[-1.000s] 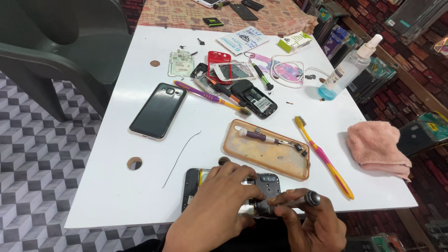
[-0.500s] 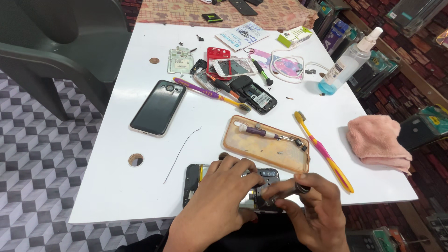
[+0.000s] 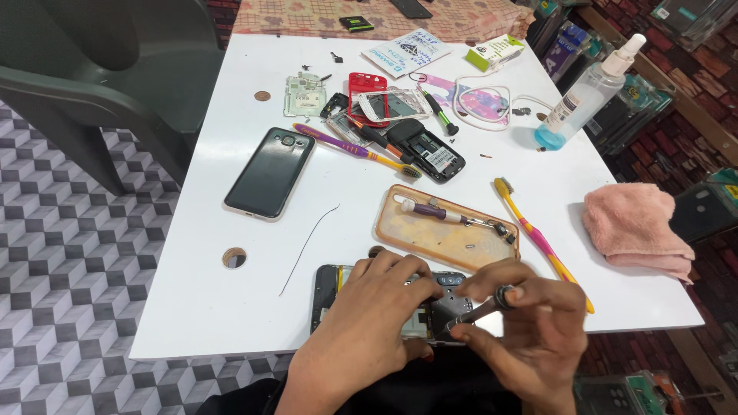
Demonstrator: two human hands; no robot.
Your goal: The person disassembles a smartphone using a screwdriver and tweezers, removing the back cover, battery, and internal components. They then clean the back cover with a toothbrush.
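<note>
An opened smartphone (image 3: 384, 296), its back cover off and its inner boards exposed, is seen lying flat at the near edge of the white table (image 3: 192, 307), with its long axis running left to right, roughly parallel to that edge. It is pressed down by the left hand (image 3: 369, 323), whose fingers are spread and curled over the middle of the phone, so that only its left end and a dark section at the right are left in view. A small screwdriver (image 3: 480, 310) is pinched in the closed fingers of the right hand (image 3: 530, 330); the tool is tilted, with its rounded cap up and to the right by the fingertips and its tip pointed down and to the left onto the right part of the phone, just beside the left fingertips.

Just beyond the hands, a clear orange phone case (image 3: 446, 227) is laid open side up, and a purple-handled screwdriver (image 3: 430, 209) and a few small parts are held in it. To its right a yellow and pink toothbrush (image 3: 538, 238) is laid, and farther right a folded pink cloth (image 3: 638, 227). A dark smartphone (image 3: 270, 173) is seen lying well apart to the left.
</note>
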